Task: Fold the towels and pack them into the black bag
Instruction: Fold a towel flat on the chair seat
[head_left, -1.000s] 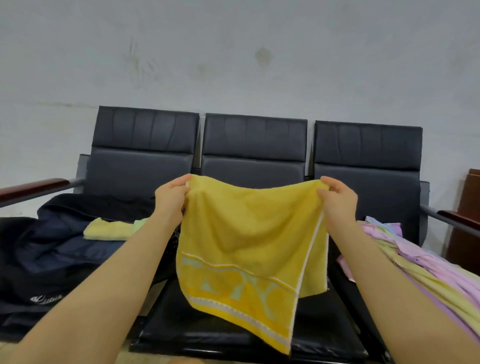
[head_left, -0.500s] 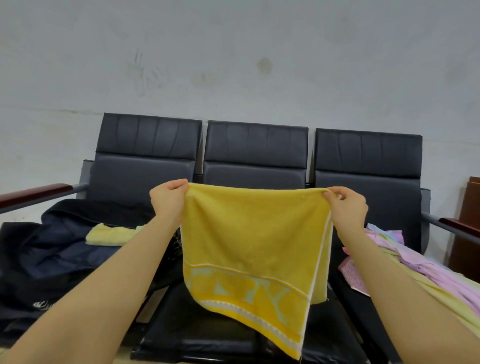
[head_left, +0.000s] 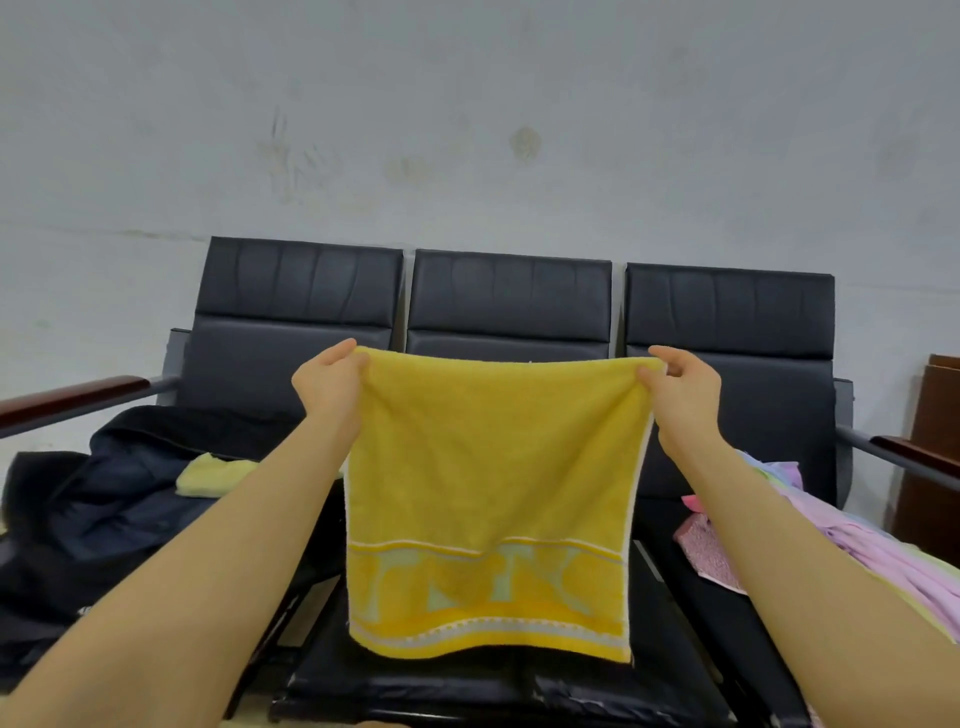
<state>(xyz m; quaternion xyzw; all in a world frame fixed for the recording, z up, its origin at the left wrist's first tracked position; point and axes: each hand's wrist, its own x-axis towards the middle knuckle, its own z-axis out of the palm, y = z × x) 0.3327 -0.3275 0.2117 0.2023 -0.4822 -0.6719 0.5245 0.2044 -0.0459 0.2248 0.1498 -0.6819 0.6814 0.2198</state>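
The yellow towel (head_left: 493, 488) hangs in the air over the middle seat of the black bench (head_left: 509, 301), held up by its top corners: the left hand (head_left: 330, 384) pinches the left corner and the right hand (head_left: 685, 395) pinches the right one. The top edge runs level from hand to hand, and the patterned band sits at the bottom (it appears already doubled). The towel looks slightly longer top to bottom. If either pinch loosens, that corner would likely drop, spoiling the edge alignment. The black bag (head_left: 104, 499) lies on the left seat, with the unfolded towels (head_left: 852, 525) on the right.
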